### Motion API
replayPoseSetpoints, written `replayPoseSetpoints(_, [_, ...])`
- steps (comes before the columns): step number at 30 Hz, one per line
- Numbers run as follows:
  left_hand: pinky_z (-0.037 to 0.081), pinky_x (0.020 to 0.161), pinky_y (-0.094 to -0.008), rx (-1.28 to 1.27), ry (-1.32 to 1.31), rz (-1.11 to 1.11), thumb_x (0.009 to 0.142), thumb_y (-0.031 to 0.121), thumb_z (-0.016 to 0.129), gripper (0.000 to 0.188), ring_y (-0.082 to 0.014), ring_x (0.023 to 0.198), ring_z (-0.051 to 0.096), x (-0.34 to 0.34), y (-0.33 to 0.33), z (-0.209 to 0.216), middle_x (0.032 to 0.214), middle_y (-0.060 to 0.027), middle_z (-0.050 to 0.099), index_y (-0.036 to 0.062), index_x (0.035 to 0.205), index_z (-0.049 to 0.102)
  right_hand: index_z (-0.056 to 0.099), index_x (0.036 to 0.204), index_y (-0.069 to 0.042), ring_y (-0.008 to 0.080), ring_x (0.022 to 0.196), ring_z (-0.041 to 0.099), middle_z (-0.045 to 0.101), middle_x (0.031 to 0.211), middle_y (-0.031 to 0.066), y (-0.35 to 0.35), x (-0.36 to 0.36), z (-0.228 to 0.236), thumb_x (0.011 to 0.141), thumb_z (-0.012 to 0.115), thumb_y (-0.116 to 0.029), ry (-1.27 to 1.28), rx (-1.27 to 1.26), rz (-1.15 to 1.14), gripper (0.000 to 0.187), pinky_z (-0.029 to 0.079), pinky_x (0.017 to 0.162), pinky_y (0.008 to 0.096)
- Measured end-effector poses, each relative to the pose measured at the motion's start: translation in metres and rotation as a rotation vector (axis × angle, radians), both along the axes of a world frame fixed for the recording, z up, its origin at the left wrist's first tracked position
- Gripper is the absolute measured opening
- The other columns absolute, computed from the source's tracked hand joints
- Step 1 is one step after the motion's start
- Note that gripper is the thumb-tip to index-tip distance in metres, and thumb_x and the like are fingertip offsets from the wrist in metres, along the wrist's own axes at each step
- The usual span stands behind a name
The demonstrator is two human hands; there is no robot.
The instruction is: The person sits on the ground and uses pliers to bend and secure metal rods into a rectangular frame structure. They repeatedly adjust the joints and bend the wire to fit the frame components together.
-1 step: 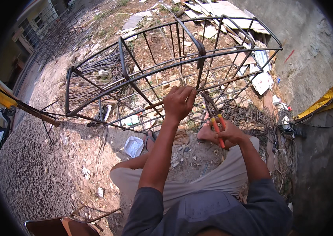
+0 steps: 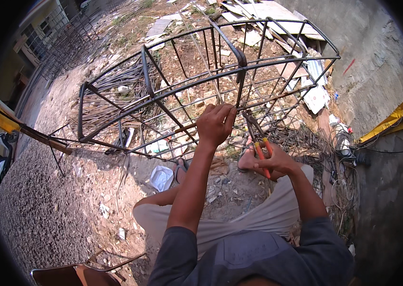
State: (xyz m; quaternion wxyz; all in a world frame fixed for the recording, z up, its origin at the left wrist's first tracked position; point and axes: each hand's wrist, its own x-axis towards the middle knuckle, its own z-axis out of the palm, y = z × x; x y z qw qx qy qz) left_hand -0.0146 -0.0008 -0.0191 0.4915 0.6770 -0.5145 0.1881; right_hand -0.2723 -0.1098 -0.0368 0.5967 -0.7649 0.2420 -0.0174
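A long cage of dark steel reinforcing bars [image 2: 196, 76] stretches across in front of me, with square bent ties along it. My left hand [image 2: 215, 125] is closed over the cage's near lower bar, close to an upright side of a tie. Just right of it, my right hand [image 2: 277, 161] grips a pair of pincers [image 2: 260, 148] with orange handles. The pincers' dark jaws point up at the same bar beside my left fingers, by the joint with the tie. Whether the jaws hold a wire there is too small to tell.
Bundles of thin rods [image 2: 115, 102] lie beyond the cage at left. Tangled wire and rods [image 2: 301, 140] sit at right by a concrete wall [image 2: 373, 52]. Broken boards [image 2: 277, 21] are piled at the back. A white plastic dish [image 2: 162, 178] rests near my foot; a chair [image 2: 63, 275] stands lower left.
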Motion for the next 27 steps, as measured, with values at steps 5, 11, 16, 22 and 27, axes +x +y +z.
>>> replayPoseSetpoints(5, [0.056,0.068,-0.0383,-0.010,-0.026,0.004,0.097,0.028,0.071,0.015,-0.0245,0.081,0.069,0.002,0.001,-0.002,0.094,0.0002,0.077,0.0140,0.093,0.076,0.044,0.145,0.002,0.0378,0.092,0.069,0.066,0.109,0.0206,0.036,0.007,0.027,0.085,0.073,-0.017,0.074,-0.739,-0.264,0.070,0.058,0.081,0.0482])
replayPoseSetpoints(11, [0.055,0.069,-0.0386,-0.018,-0.014,-0.005,0.097,0.027,0.070,0.016,-0.0251,0.082,0.068,-0.001,-0.001,-0.003,0.095,-0.0006,0.077,0.0129,0.093,0.077,0.043,0.145,0.004,0.0421,0.104,0.068,0.062,0.121,0.0255,0.038,0.013,-0.023,0.087,0.073,-0.017,-0.028,-1.171,-0.413,0.069,0.056,0.084,0.0512])
replayPoseSetpoints(16, [0.055,0.069,-0.0386,-0.011,-0.018,0.006,0.097,0.028,0.070,0.017,-0.0251,0.081,0.068,-0.003,-0.001,-0.002,0.095,-0.0007,0.078,0.0127,0.093,0.077,0.045,0.142,0.007,0.0443,0.099,0.069,0.067,0.112,0.0250,0.034,0.021,-0.042,0.097,0.069,-0.020,-0.047,-0.887,-0.409,0.058,0.055,0.081,0.0500])
replayPoseSetpoints(22, [0.054,0.069,-0.0383,-0.001,0.013,0.037,0.097,0.028,0.069,0.017,-0.0250,0.080,0.067,-0.004,-0.002,-0.003,0.093,0.0002,0.077,0.0140,0.092,0.077,0.048,0.141,0.001,0.0391,0.096,0.070,0.068,0.111,0.0219,0.034,0.022,-0.029,0.103,0.064,-0.029,-0.009,-0.589,-0.300,0.052,0.055,0.084,0.0461])
replayPoseSetpoints(27, [0.053,0.067,-0.0382,-0.006,0.017,0.037,0.097,0.028,0.069,0.016,-0.0252,0.078,0.066,-0.008,-0.004,0.001,0.091,0.0000,0.077,0.0143,0.091,0.077,0.045,0.149,-0.002,0.0390,0.110,0.068,0.068,0.120,0.0223,0.021,0.012,-0.042,0.101,0.067,-0.033,-0.064,-0.451,-0.203,0.062,0.052,0.095,0.0448])
